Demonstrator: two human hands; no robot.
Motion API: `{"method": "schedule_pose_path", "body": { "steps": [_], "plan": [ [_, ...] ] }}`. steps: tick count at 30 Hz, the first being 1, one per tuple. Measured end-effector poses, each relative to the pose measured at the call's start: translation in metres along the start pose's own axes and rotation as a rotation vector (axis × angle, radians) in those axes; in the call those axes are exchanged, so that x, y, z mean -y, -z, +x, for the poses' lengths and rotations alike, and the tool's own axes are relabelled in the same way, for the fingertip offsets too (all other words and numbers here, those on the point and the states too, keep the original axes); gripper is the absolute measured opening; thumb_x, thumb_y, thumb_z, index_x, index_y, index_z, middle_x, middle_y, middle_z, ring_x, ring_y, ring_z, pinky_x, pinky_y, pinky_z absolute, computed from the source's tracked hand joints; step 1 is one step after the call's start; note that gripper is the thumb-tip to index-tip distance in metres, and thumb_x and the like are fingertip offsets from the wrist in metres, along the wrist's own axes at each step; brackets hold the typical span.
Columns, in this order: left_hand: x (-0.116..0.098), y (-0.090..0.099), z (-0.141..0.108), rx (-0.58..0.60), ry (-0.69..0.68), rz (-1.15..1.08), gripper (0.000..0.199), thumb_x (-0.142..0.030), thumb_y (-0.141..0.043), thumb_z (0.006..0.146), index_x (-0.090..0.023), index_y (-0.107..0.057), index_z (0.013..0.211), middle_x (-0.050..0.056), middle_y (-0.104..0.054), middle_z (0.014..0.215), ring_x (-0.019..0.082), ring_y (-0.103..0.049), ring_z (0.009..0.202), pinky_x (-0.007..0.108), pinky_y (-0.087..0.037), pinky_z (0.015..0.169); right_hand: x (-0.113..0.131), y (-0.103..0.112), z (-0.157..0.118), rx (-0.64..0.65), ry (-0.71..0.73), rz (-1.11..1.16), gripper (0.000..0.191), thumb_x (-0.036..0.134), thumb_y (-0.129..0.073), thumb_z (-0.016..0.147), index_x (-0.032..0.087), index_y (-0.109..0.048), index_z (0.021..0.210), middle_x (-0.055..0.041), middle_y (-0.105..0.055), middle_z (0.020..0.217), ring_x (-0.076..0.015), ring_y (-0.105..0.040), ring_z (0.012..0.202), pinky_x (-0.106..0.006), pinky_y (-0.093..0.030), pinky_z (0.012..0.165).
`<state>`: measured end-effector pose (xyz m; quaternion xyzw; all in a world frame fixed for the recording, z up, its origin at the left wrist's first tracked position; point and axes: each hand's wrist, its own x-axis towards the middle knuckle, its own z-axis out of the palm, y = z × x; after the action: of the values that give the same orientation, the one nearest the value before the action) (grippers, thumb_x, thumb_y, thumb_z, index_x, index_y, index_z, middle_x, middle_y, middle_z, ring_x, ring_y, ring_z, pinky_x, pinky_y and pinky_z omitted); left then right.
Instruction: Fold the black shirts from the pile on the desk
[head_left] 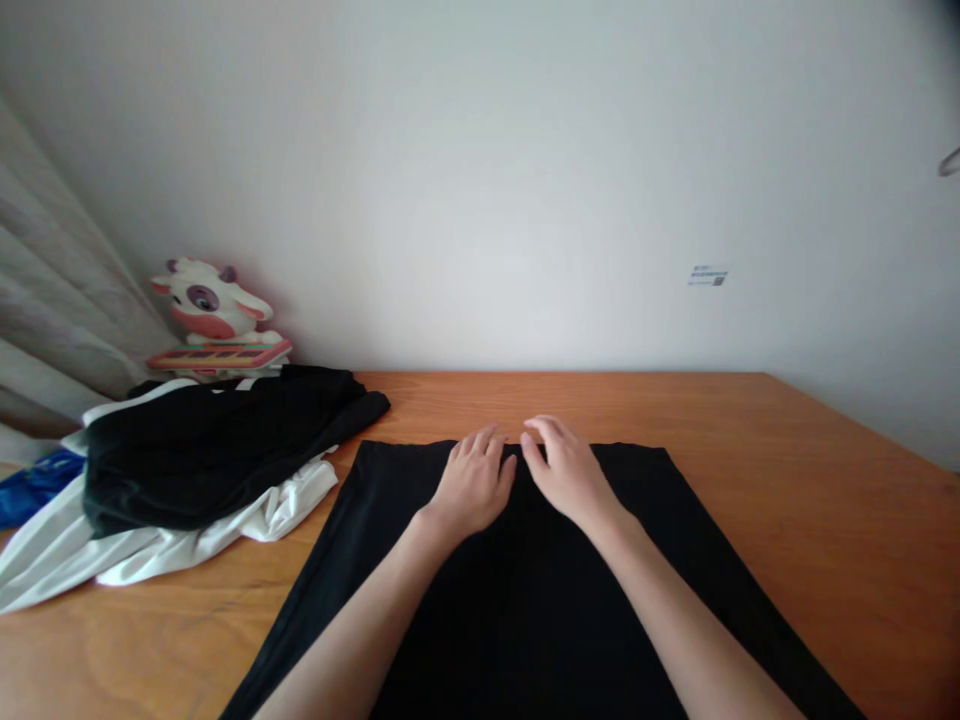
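Black cloth (pixel 517 620) lies under and between both forearms, far edge just at the fingers, near end running out of view. Left hand (pixel 471 485) palm down, fingers slightly spread, thumb apart, over that edge. Right hand (pixel 566 472) just beside it, fingers curved, thumb clear of forefinger; whether either one presses the fabric, cannot tell. Judged done: cloth laid out, far edge nearly straight, sides running toward the wearer. No fold across it seen; near end unchecked. Left of the hands, a heap unsorted: black garment (pixel 202 465) over white garment (pixel 281 510). Room: bench (pixel 817 500) runs widest right of the right hand; beyond the fingertips a narrower strip, then wall (pixel 487 200). Heap limits leftward reach.
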<state>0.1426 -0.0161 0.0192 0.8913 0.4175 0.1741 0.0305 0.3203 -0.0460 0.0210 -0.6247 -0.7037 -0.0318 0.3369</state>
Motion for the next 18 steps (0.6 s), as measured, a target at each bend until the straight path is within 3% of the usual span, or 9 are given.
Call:
{"method": "schedule_pose_path", "body": {
  "steps": [3,7,12,18],
  "plan": [
    [-0.009,-0.019,-0.009,0.169,-0.04,0.064,0.059,-0.032,-0.041,0.097,-0.014,-0.04,0.152,0.017,-0.036,0.162,0.035,-0.029,0.15,0.053,-0.026,0.12,0.025,-0.026,-0.015,0.171,-0.002,0.02,0.05,0.037,-0.031,0.104,0.016,-0.053,0.144,-0.0148,-0.052,0.151,-0.0281,-0.042,0.143,-0.049,-0.033,0.117],
    [-0.005,-0.029,-0.014,0.231,-0.059,0.095,0.064,-0.03,-0.037,0.096,-0.012,-0.032,0.157,0.018,-0.03,0.164,0.032,-0.023,0.153,0.054,-0.02,0.123,0.022,-0.038,-0.03,0.392,-0.056,0.014,0.06,0.044,-0.02,0.106,0.013,-0.04,0.154,-0.0132,-0.038,0.16,-0.0261,-0.029,0.151,-0.052,-0.021,0.123],
    [-0.005,-0.024,-0.011,0.224,-0.036,0.068,0.062,-0.028,-0.032,0.098,-0.006,-0.034,0.155,0.019,-0.029,0.163,0.031,-0.024,0.153,0.052,-0.02,0.124,0.012,-0.029,-0.028,0.428,-0.045,-0.005,0.063,0.047,-0.018,0.106,0.012,-0.039,0.155,-0.0129,-0.034,0.161,-0.0232,-0.024,0.152,-0.048,-0.018,0.125],
    [-0.004,-0.022,-0.012,0.22,-0.04,0.043,0.058,-0.028,-0.033,0.099,-0.006,-0.038,0.153,0.018,-0.032,0.162,0.028,-0.024,0.153,0.05,-0.02,0.125,0.014,-0.02,-0.028,0.512,-0.073,-0.007,0.068,0.05,-0.02,0.105,0.007,-0.041,0.152,-0.0166,-0.031,0.162,-0.027,-0.022,0.153,-0.048,-0.017,0.125]
  ]
}}
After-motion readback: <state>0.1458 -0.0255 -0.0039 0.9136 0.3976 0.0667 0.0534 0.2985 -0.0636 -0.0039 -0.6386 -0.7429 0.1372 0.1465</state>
